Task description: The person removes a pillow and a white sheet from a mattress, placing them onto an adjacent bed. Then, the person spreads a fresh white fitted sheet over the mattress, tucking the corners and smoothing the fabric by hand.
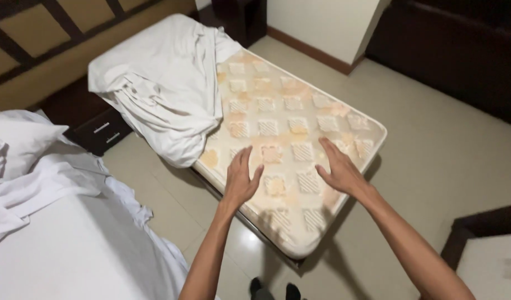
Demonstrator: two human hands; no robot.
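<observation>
- Both forearms come in from 6 o'clock, bare, reaching out over the near corner of the mattress [300, 119].
- Left hand [241, 179]: palm down, fingers spread wide and pointing toward 12 o'clock, holding nothing; it is over the mattress's near-left edge, and whether it touches the surface cannot be told.
- Right hand [340, 169]: palm down, fingers spread wide and pointing toward 11 o'clock, empty, over the mattress toward its near-right edge; contact with the surface cannot be told either.
- Mattress: bare, cream with a quilted square pattern and yellowish stains, lying on a diagonal from 6 o'clock up toward 11 o'clock, filling the middle of the view.
- Sheet [161, 83]: white and crumpled, heaped over the far-left end of the mattress at 11 o'clock, one fold hanging off the left edge; well apart from both hands.
- Second bed [72, 255]: at 8 o'clock, covered in white linen, with a white pillow [22, 141] at 9 o'clock.
- Nightstand [97, 130]: dark, with drawer handles, between the two beds at 10 o'clock.
- Floor [444, 161]: pale tile, open at 3 o'clock.
- Feet [275, 290]: in dark footwear, on the floor at 6 o'clock, just beside the mattress corner.
</observation>
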